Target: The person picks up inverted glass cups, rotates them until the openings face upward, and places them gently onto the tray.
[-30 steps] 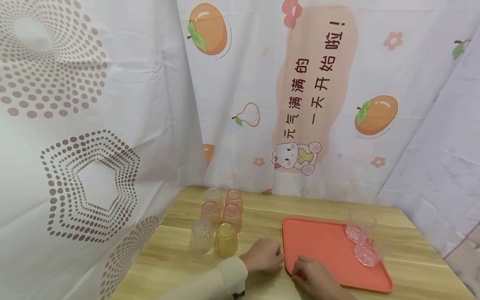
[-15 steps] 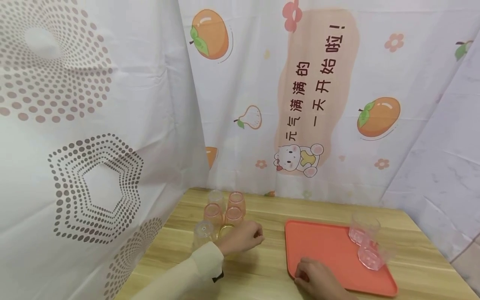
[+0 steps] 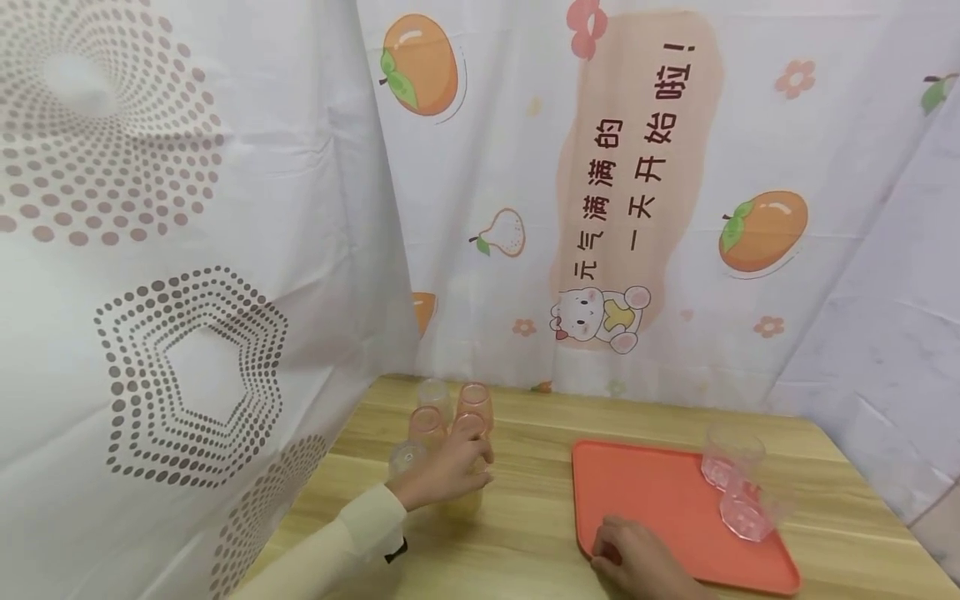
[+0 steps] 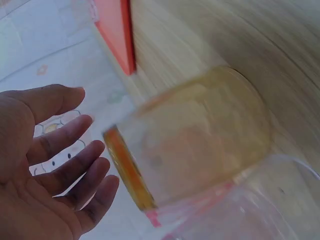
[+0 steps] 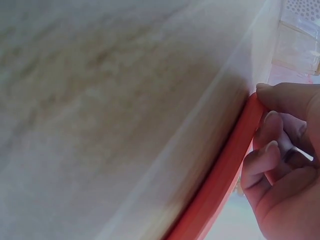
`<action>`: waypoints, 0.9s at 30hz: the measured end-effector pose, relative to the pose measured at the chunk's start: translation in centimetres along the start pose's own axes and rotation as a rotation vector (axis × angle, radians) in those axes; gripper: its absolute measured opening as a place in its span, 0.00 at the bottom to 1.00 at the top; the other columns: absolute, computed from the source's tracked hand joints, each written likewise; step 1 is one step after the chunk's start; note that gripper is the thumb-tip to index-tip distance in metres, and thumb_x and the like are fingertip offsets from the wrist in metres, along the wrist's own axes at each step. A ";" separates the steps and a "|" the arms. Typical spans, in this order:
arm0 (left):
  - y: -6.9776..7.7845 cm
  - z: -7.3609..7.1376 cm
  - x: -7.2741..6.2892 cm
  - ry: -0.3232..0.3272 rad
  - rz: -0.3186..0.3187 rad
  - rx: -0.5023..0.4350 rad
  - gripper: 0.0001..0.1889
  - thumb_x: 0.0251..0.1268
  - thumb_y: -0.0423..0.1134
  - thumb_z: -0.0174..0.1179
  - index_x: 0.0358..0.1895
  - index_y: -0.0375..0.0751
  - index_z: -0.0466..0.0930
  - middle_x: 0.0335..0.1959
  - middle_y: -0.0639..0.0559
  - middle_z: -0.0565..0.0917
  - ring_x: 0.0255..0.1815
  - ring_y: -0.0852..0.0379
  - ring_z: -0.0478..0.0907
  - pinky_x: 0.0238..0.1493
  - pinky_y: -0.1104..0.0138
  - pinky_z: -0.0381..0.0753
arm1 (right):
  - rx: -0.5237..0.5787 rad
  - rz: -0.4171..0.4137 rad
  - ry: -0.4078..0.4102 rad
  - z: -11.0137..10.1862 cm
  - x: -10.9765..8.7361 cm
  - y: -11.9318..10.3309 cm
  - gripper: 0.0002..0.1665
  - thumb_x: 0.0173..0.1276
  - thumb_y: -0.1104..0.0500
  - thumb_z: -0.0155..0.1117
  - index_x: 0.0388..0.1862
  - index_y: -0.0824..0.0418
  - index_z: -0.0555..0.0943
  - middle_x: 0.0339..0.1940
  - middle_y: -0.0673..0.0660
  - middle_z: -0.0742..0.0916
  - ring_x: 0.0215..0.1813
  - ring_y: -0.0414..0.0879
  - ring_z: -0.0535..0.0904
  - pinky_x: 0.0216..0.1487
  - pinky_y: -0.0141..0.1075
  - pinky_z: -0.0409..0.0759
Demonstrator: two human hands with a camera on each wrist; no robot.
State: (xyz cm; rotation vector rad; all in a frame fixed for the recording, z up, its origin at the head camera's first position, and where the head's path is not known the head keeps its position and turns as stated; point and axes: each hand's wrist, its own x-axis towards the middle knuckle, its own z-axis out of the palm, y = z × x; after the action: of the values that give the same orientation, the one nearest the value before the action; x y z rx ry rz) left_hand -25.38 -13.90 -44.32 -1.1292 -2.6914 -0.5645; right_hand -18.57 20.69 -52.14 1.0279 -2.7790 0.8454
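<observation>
From the head, six cups stand upside down in a bunch near the left edge of the wood table (image 3: 525, 517). Three are pink cups (image 3: 427, 425), two are clear cups (image 3: 407, 458), and the one at the front right is the yellow cup (image 3: 465, 503). The left hand (image 3: 442, 471) is right over the yellow cup and hides most of it. The arm has a pale sleeve (image 3: 352, 533). The red tray (image 3: 645, 492) lies on the right half of the table. The right hand (image 3: 637, 558) is at the tray's near left corner. Two see-through cups (image 3: 744, 517) stand by the tray's right edge. A white cloth (image 3: 502, 150) with fruit and a toy cat hangs past the back edge of the table, and a dotted cloth hangs on the left (image 3: 202, 350).

From the left wrist, the left hand is wide and holds nothing. Its fingers bend a bit. The yellow cup is just beside the fingertips, with a gap between. Its thick, narrow end faces the hand.

From the right wrist, the right hand pinches the rim of the tray. The thumb is on the corner, and the fingers curl on the side. The table is blurry here.
</observation>
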 end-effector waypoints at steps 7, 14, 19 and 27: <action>-1.0 -0.2 -0.5 0.038 -0.002 0.153 0.12 0.58 0.36 0.73 0.45 0.43 0.85 0.48 0.51 0.73 0.47 0.52 0.69 0.45 0.63 0.75 | -0.025 0.002 0.029 -0.4 0.0 0.1 0.11 0.64 0.58 0.76 0.30 0.45 0.81 0.29 0.34 0.74 0.31 0.29 0.67 0.29 0.29 0.69; -1.4 -0.7 -1.1 -0.007 -0.073 0.090 0.15 0.62 0.41 0.74 0.50 0.45 0.84 0.52 0.50 0.77 0.55 0.48 0.71 0.51 0.57 0.78 | -0.020 0.004 0.030 -0.2 0.0 0.1 0.11 0.64 0.58 0.76 0.29 0.45 0.81 0.29 0.34 0.74 0.30 0.29 0.68 0.28 0.29 0.69; -1.8 -1.0 -1.3 -0.046 -0.094 -0.009 0.20 0.55 0.43 0.79 0.50 0.41 0.85 0.55 0.48 0.79 0.60 0.48 0.73 0.56 0.56 0.78 | 0.007 -0.013 0.017 0.0 -0.1 0.2 0.11 0.64 0.58 0.76 0.30 0.45 0.81 0.29 0.34 0.75 0.30 0.28 0.69 0.28 0.29 0.70; -2.2 -1.1 -1.5 -0.054 -0.069 -0.073 0.20 0.52 0.43 0.80 0.48 0.43 0.86 0.56 0.46 0.81 0.61 0.46 0.73 0.60 0.51 0.75 | 0.041 0.000 -0.003 0.0 0.0 0.2 0.10 0.66 0.57 0.75 0.30 0.45 0.81 0.29 0.33 0.74 0.30 0.28 0.69 0.28 0.29 0.70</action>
State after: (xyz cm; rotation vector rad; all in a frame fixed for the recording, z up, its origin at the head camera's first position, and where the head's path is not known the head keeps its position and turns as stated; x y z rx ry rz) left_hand -25.88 -16.69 -44.39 -1.0872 -2.7863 -0.6580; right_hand -18.71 20.79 -52.18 1.0360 -2.7754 0.9058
